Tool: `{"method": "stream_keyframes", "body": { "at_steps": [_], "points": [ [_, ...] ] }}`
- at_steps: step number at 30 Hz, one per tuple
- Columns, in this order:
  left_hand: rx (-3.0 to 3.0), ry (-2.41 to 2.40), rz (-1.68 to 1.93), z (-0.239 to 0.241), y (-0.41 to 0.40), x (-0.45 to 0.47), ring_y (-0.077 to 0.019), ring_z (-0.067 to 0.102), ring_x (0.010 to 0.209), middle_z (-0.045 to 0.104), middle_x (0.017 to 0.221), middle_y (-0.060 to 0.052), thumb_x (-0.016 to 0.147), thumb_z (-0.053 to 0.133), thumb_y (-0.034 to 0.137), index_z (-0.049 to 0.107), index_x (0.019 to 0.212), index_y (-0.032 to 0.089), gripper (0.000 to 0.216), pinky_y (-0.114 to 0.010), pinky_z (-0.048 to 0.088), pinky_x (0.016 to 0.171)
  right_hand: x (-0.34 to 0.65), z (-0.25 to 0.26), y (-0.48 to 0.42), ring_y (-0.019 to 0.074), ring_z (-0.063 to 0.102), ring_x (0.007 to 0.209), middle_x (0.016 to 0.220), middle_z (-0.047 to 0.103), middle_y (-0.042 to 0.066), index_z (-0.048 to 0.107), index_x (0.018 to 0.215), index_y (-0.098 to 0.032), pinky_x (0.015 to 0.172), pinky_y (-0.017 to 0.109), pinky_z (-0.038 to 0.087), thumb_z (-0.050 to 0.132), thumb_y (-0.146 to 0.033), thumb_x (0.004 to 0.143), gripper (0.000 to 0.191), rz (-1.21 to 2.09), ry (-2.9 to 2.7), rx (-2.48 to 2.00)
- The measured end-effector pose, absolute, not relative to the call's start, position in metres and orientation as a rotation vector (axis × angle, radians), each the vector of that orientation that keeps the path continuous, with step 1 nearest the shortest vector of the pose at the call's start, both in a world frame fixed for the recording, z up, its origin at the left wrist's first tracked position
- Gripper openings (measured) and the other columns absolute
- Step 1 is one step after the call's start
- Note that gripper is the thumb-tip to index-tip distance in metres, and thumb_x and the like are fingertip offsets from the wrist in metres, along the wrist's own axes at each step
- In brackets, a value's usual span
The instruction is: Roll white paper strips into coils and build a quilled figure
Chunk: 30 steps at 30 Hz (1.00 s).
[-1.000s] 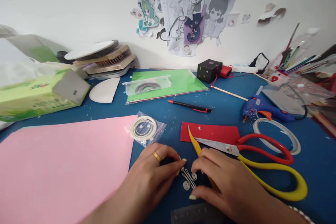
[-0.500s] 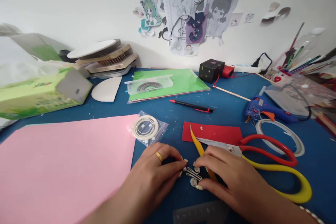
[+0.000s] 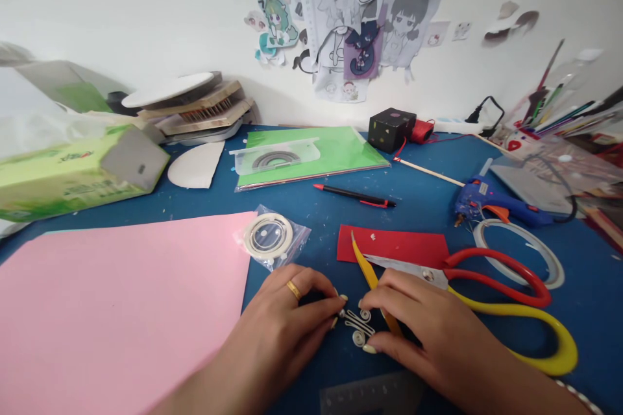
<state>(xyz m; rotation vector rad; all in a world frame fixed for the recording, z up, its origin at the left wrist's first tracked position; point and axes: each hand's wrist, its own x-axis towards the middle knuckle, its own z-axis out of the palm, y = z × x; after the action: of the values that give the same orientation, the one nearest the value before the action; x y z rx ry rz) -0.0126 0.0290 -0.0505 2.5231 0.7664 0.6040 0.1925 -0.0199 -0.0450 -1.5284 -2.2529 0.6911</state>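
Between my hands, on the blue tabletop, lies a small white scroll ornament (image 3: 359, 322) with spiral ends and folded loops, apparently coiled paper strip. My left hand (image 3: 292, 311), wearing a gold ring, has thumb and fingers pinched together at its left edge; the pinched part is mostly hidden. My right hand (image 3: 418, 314) grips the ornament's right side, index fingertip at the upper spiral and thumb at the lower one. Yellow tweezers (image 3: 365, 260) with a pointed tip run under the right fingers; I cannot tell whether that hand holds them too.
Large scissors (image 3: 496, 259) lie right, tip over a red paper strip (image 3: 399, 245). Pink paper (image 3: 126, 298) covers the left. A bag with a white strip roll (image 3: 268, 233), a pen (image 3: 355, 196), a glue gun (image 3: 496, 202) and a clear ruler (image 3: 370, 394) lie around.
The view has shifted very slightly. Both hands keep their hold on the ornament, and nothing else has visibly moved.
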Motion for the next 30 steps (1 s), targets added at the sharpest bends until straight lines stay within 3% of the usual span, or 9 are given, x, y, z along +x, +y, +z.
{"method": "stream_keyframes", "body": {
  "at_steps": [30],
  "points": [
    [2.499,0.744,0.558,-0.0503,0.0263,-0.0174,-0.0163,0.051,0.084,0.055,0.094,-0.004,0.084,0.046,0.011,0.057,0.104,0.024,0.025,-0.029,0.043,0.071,0.1945,-0.0487,-0.0205,0.0177,0.054,0.078,0.088,0.056,-0.001,0.053,0.095,-0.027,0.066,0.031,0.043,0.056,-0.021,0.077,0.019,0.681,-2.283,-1.518]
  ]
}}
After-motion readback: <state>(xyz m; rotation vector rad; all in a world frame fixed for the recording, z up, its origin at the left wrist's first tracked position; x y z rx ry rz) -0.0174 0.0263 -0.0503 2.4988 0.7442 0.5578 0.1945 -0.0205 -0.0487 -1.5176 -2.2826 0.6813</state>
